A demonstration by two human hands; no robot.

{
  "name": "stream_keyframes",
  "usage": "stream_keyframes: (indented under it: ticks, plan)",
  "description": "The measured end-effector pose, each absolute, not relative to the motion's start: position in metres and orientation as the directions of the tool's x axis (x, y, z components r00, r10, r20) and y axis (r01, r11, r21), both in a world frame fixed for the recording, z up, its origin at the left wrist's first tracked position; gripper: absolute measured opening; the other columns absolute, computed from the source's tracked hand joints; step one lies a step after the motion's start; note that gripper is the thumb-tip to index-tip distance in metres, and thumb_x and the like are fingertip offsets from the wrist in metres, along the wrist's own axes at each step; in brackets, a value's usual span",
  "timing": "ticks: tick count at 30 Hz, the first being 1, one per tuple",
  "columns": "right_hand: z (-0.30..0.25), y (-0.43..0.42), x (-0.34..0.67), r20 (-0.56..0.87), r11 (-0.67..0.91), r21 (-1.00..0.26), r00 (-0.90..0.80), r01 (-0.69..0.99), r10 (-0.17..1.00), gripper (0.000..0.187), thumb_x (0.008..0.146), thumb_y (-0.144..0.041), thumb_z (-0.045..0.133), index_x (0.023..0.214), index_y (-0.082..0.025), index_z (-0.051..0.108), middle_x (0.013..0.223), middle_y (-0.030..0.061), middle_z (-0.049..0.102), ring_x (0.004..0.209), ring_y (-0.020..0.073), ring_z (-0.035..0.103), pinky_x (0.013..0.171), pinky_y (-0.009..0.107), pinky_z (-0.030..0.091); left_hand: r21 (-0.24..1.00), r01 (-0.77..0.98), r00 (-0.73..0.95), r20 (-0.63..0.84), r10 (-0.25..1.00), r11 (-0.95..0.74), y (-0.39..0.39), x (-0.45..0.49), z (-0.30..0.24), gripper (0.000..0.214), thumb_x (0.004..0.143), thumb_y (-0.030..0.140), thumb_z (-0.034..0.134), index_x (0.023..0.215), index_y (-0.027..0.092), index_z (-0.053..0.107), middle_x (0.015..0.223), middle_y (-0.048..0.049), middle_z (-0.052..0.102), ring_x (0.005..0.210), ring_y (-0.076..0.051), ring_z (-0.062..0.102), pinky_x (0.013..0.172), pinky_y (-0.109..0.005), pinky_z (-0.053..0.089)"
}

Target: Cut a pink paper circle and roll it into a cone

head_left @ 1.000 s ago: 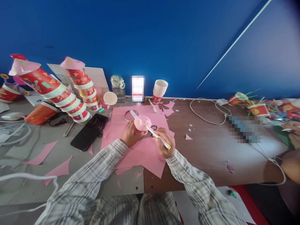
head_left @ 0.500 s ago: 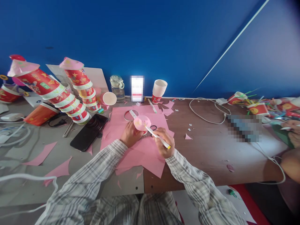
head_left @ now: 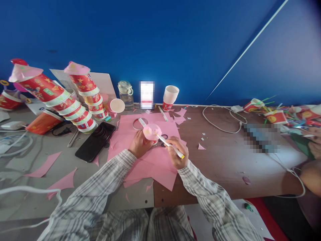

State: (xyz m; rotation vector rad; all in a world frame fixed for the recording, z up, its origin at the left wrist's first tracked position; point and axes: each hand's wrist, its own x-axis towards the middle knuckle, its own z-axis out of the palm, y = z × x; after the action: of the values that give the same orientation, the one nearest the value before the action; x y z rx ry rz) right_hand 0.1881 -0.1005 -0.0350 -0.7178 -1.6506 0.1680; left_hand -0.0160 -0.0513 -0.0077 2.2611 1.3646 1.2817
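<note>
My left hand [head_left: 138, 144] is wrapped round a red paper cup [head_left: 151, 142] topped with a pink paper cone [head_left: 151, 131]. The cup's lower part is hidden by my fingers. Yellow marks show on the pink cone. In my right hand [head_left: 177, 152] is a white marker [head_left: 173, 147] with a yellow end, its tip on or close to the cone's right side. Under both hands lie pink paper sheets [head_left: 160, 170]. Dark scissor handles [head_left: 164, 137] show just behind my right hand, and a roll of tape [head_left: 137, 124] lies behind the cup.
Two stacked-cup towers [head_left: 86, 88] with pink tops stand at the left, near a black phone [head_left: 95, 142]. A water bottle [head_left: 125, 95], a lit screen [head_left: 146, 95] and a cup stack [head_left: 171, 95] line the wall. Cables [head_left: 223, 129] and another person's hand [head_left: 314, 142] are at the right.
My right hand and the marker have shifted slightly right and down, the tip moving toward the cone's right edge. My left hand and the cup stay in nearly the same place.
</note>
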Motion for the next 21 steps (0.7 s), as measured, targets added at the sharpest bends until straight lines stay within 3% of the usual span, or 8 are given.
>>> stream_keyframes:
  ticks: [8,14,21]
  plan:
    - [-0.0411,-0.0945,0.1832,0.847,0.800,-0.476,-0.054,0.365,0.529,0.022,0.110,-0.027,0.074,0.123,-0.025,0.092,0.090,0.0076,0.091,0.081,0.0313,0.090,0.073,0.046,0.075,0.499,0.644,0.246,0.583,0.774,-0.580,-0.0511,-0.0167,-0.0080,0.055,0.061,0.023,0.063,0.111,0.021,0.040,0.100,-0.0093,0.055,0.094,-0.025,0.052,0.082,-0.043,0.044]
    - [-0.0407,-0.0973,0.1821,0.850,0.805,-0.481,-0.041,0.348,0.526,0.023,0.111,-0.025,0.074,0.125,-0.027,0.092,0.091,0.0067,0.092,0.084,0.0315,0.091,0.075,0.047,0.076,0.559,0.626,0.197,0.562,0.803,-0.544,-0.0518,-0.0169,-0.0074,0.053,0.060,0.023,0.063,0.108,0.019,0.041,0.094,-0.0091,0.056,0.089,-0.025,0.053,0.078,-0.043,0.046]
    - [-0.0415,-0.0966,0.1826,0.845,0.801,-0.492,-0.035,0.340,0.534,0.026,0.110,-0.022,0.074,0.129,-0.027,0.092,0.095,0.0072,0.093,0.085,0.0315,0.091,0.074,0.046,0.077,0.527,0.634,0.219,0.580,0.784,-0.567,-0.0514,-0.0167,-0.0081,0.055,0.061,0.023,0.063,0.110,0.019,0.039,0.097,-0.0097,0.056,0.092,-0.025,0.053,0.081,-0.043,0.045]
